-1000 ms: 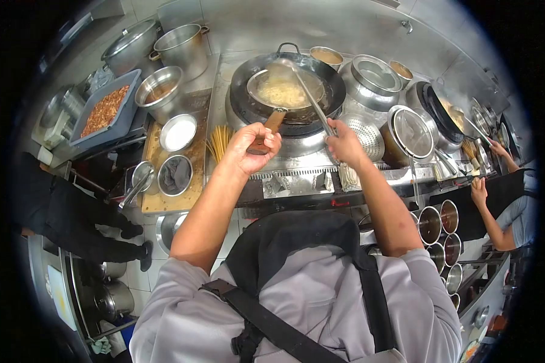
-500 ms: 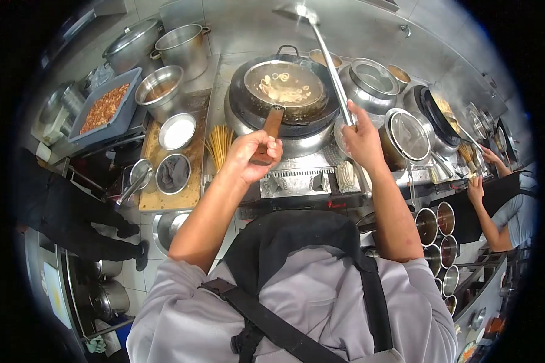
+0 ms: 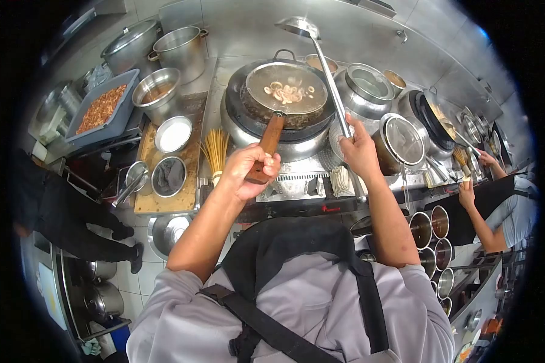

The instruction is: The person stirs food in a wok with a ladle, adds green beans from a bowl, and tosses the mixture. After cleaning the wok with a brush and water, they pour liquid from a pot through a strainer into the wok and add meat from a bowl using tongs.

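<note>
My left hand (image 3: 249,170) grips the wooden handle (image 3: 267,144) of a round metal strainer (image 3: 286,88) that rests over a black wok (image 3: 248,107) on the burner. A few pale food pieces lie in the strainer. My right hand (image 3: 358,146) grips the long metal shaft of a ladle (image 3: 297,26), whose bowl is raised high against the steel back wall, above and behind the wok.
Left of the wok are a bamboo brush (image 3: 215,147), steel bowls on a wooden board (image 3: 146,198), a tray of brown food (image 3: 101,109) and stock pots (image 3: 184,44). Pots and a sieve (image 3: 402,138) stand right. Another person's hands (image 3: 467,192) work at far right; a dark-clothed person (image 3: 60,212) stands left.
The ladle came out of the strainer and rose to the back wall. The strainer, full of pale noodles a second ago, now holds only a few pieces. My left hand slid back slightly.
</note>
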`<state>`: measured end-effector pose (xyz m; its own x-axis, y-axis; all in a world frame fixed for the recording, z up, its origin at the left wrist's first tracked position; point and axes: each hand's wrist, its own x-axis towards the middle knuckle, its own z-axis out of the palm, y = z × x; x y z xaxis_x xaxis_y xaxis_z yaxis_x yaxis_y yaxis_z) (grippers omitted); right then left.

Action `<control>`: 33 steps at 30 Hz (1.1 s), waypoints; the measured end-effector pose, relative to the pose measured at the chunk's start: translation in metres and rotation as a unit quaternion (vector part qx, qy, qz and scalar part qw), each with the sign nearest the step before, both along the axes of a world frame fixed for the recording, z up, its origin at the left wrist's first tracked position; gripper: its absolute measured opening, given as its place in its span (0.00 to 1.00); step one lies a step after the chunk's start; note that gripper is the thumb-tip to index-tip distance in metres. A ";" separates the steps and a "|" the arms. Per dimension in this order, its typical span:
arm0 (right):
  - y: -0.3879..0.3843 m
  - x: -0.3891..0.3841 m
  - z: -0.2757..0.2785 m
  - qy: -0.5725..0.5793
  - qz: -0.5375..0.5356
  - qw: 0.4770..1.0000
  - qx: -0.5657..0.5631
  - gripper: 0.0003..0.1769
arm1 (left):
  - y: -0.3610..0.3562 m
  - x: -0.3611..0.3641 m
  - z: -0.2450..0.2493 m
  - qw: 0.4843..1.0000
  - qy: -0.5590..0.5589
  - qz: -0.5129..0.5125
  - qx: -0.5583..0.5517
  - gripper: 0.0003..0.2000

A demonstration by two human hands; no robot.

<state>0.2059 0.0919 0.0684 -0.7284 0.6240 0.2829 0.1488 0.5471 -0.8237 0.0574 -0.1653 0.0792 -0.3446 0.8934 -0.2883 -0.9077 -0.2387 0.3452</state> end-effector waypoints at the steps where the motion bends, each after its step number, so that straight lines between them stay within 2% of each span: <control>1: 0.002 0.001 -0.004 0.001 -0.002 1.000 0.000 0.31 | -0.005 0.005 0.008 1.000 0.017 0.002 0.004 0.18; 4: 0.004 0.005 -0.013 -0.067 -0.035 0.997 0.036 0.31 | -0.004 0.006 0.018 0.999 0.031 0.005 0.019 0.19; 6: -0.002 0.009 -0.010 -0.095 -0.012 0.982 -0.161 0.31 | 0.003 -0.005 0.009 0.999 0.001 -0.015 0.052 0.20; 10: -0.001 0.012 -0.020 -0.070 -0.009 0.993 -0.091 0.32 | 0.011 0.000 -0.005 1.000 0.019 -0.023 0.008 0.20; 12: -0.008 0.013 -0.005 -0.064 -0.025 0.998 -0.016 0.32 | 0.004 0.009 0.008 1.000 0.018 -0.021 0.014 0.20; 13: -0.007 0.012 -0.003 -0.062 -0.027 0.998 -0.016 0.32 | 0.002 0.013 0.013 0.999 0.018 -0.017 0.021 0.21; 15: -0.006 0.011 -0.002 -0.123 -0.044 0.991 0.009 0.32 | 0.000 0.016 0.015 0.998 0.034 -0.019 0.049 0.20; 17: -0.001 0.008 -0.015 -0.101 -0.030 0.994 -0.032 0.31 | 0.004 0.014 0.019 0.999 0.042 0.004 0.021 0.20; 18: 0.000 0.008 -0.021 -0.080 -0.014 0.994 -0.071 0.31 | 0.009 0.004 0.012 0.999 -0.008 -0.015 0.029 0.20; 19: 0.003 0.010 -0.024 -0.080 -0.014 0.994 -0.070 0.31 | 0.011 0.004 0.007 0.999 -0.008 -0.015 0.030 0.20; 22: -0.013 0.017 -0.001 -0.072 -0.015 0.987 -0.140 0.30 | 0.014 0.009 0.004 0.998 0.058 -0.007 -0.009 0.21; 24: -0.014 0.019 0.013 -0.001 -0.030 0.999 -0.020 0.31 | 0.010 0.013 0.010 0.996 0.090 -0.003 -0.009 0.21; 27: -0.022 0.025 0.054 -0.002 -0.063 0.998 -0.024 0.31 | 0.004 0.031 0.031 0.983 0.182 -0.001 -0.010 0.27; 28: -0.020 0.024 0.061 -0.020 -0.064 0.998 -0.011 0.31 | 0.003 0.043 0.038 0.983 0.183 0.009 -0.003 0.28; 31: -0.014 0.008 0.033 -0.004 -0.038 0.991 -0.125 0.31 | 0.018 0.051 0.046 0.979 0.203 0.018 -0.004 0.29; 32: -0.038 0.007 0.055 0.050 0.006 0.936 -0.347 0.29 | 0.024 0.052 0.044 0.977 0.214 0.017 -0.013 0.29; 33: -0.041 0.005 0.051 0.049 0.006 0.935 -0.352 0.29 | 0.029 0.053 0.039 0.977 0.213 0.017 -0.018 0.29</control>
<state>0.2106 0.0510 0.1191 -0.7292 0.6722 -0.1283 0.0504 -0.1342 -0.9897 0.1104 -0.1362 0.1184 -0.4698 0.8711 -0.1428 -0.6709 -0.2472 0.6992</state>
